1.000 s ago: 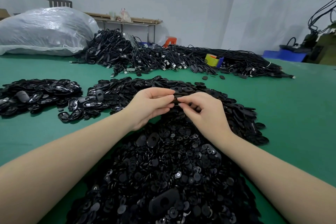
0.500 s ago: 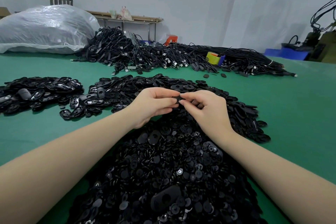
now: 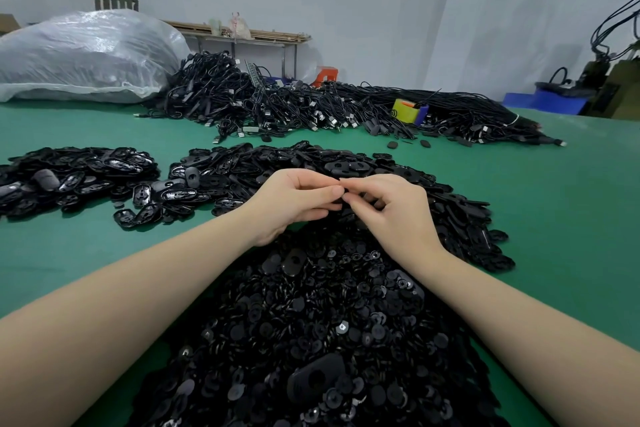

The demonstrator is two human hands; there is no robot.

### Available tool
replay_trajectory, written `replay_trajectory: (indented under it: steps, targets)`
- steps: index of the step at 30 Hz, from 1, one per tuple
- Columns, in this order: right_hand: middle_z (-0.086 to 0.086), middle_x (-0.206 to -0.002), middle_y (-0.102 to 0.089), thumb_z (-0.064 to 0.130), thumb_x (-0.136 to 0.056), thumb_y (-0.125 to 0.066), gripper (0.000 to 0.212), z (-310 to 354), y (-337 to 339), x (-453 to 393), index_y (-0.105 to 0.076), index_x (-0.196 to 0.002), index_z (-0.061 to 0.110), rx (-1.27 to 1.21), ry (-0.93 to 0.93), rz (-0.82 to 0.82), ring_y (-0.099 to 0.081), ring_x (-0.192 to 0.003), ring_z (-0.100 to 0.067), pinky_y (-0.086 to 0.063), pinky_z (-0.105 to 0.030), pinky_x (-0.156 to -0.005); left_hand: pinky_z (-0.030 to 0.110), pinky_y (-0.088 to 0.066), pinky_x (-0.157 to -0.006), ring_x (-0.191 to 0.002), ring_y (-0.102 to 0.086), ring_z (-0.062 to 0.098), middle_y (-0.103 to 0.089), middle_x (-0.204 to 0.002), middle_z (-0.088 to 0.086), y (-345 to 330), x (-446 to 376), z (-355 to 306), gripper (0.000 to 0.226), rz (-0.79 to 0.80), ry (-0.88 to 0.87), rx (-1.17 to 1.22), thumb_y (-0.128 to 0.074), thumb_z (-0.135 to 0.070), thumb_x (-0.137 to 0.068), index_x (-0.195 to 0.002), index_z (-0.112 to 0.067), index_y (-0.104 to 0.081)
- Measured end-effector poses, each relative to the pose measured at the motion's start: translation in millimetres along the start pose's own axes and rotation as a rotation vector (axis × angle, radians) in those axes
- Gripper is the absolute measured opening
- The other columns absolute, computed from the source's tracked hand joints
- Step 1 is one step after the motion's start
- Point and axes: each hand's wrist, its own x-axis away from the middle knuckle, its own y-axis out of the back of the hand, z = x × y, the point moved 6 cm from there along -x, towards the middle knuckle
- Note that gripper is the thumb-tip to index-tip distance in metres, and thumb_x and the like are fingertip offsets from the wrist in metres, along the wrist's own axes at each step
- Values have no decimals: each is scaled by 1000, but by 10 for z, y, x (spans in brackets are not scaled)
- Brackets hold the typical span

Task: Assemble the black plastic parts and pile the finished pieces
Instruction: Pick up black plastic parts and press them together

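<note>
black plastic parts (image 3: 311, 315): loose stock, heaped on the green counter (image 3: 571, 218) directly under both forearms; small round pieces nearest the person, flat oval plates (image 3: 346, 166) in the mound beyond the hands.

item in hand: one small piece, almost wholly hidden, held above the heap where the two hands meet. left hand (image 3: 294, 201): fingers curled, thumb and forefinger pinching at the meeting point. right hand (image 3: 394, 208): fingers curled, tips pinching from the opposite side. whether each grip holds its own half or both share one piece cannot be told.

finished pieces, probable: glossy ovals (image 3: 79, 173) in a separate pile to the left, well apart from the hands.

handling note, as judgement: the step looks like a press-fit. align the halves squarely before squeezing; press with the fingertips straight together, not at a slant; work over the heap so a dropped half stays with its kind.

also present: cable pile (image 3: 311, 107), plastic sack (image 3: 86, 55).
</note>
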Motion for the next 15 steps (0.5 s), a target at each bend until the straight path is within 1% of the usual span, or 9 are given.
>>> replay_trajectory:
  steps: [5,11,15]
  targets:
    - [12,-85,-71,23,-84,-73,14,5,53,-12,-78,-98,25,-9,18,-39,-60,-77,-9,-52,-35,-69,15,-55,-67,-87,-75,11,-78,-88,-2,-16,6,-5,15,18,17,1,-72,-24,-84,-75,-33,-80]
    - [21,-87,-64,25,-84,-75,14,-6,42,-12,-77,-98,27,-15,34,-41,-57,-87,-2,-48,-27,-75,15,-55,-64,-82,-75,10,-78,-87,-1,-16,10,-4,18,44,31,24,-69,-21,-87,-76,-28,-80]
    - [16,-90,-69,24,-85,-75,15,-12,36,-10,-77,-99,26,-10,35,-44,-60,-90,-6,-47,-26,-76,15,-55,-63,-82,-75,12,-78,-89,2,-10,9,-2,12,49,34,43,-69,-21,-86,-80,-22,-80]
